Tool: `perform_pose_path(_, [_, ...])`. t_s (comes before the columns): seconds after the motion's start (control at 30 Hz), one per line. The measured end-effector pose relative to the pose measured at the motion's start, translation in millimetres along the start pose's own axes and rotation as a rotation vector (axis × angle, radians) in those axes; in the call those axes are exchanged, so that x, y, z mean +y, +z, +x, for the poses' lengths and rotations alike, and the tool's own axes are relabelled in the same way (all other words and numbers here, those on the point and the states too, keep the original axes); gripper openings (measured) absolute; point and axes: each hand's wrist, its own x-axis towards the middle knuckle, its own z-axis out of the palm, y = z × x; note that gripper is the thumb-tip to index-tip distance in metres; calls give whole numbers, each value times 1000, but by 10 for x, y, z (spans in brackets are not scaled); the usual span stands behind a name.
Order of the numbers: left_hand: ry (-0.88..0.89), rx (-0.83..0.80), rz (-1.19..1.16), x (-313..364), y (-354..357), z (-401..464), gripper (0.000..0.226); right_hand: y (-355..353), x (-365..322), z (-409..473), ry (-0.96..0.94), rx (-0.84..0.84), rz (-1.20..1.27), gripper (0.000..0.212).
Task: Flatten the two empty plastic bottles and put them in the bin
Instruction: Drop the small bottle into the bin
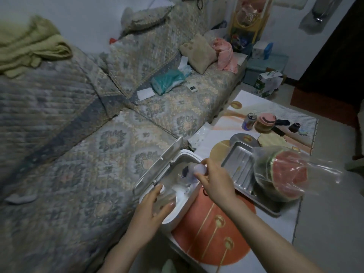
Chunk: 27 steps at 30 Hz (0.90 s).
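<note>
Two crumpled clear bottles, each in a hand's closed grip: left hand (150, 208), right hand (213, 179).

2 plastic bottles (167, 200) (189, 174), 1 bin (189, 196), 2 hands (149, 211) (214, 180), 1 steel tray (236, 164), 1 watermelon half (283, 174), 1 can (249, 121).

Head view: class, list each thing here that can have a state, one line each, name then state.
Bin: lid up, open.
Left hand: grips a clear bottle over the bin.
Left bottle: capped, held at the bin's rim.
Right hand: holds the other bottle by its cap end.
Right bottle: capped, pointing into the bin.
Watermelon: cut, wrapped in plastic.
Drink can: upright, top open.
</note>
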Motion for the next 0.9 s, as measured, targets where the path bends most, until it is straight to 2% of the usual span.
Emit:
perform_pose_path(0.1, [-18, 10, 28, -77, -43, -8, 63, 260, -89, 161, 32, -156, -148, 27])
perform_pose_path(0.23, [7, 27, 89, -163, -78, 26, 53, 421, -50, 103, 51, -283, -197, 40])
perform_pose_path(0.4, [78, 46, 108, -117, -154, 92, 46, 431, 72, -196, 24, -300, -149, 34])
perform_pose_path(0.53, [178, 153, 133, 9, -274, 181, 35, 381, 151, -362, 59, -296, -191, 36])
perform_pose_path(0.63, [231, 261, 261, 75, -357, 276, 37, 354, 195, -455, 92, -301, -217, 36])
perform_pose_path(0.77, [118, 171, 367, 64, -334, 333, 56, 305, 289, -589, 102, -293, -188, 41])
perform_pose_path(0.9, [181, 104, 383, -10, -156, 286, 51, 263, 406, -749, 158, -293, -144, 36])
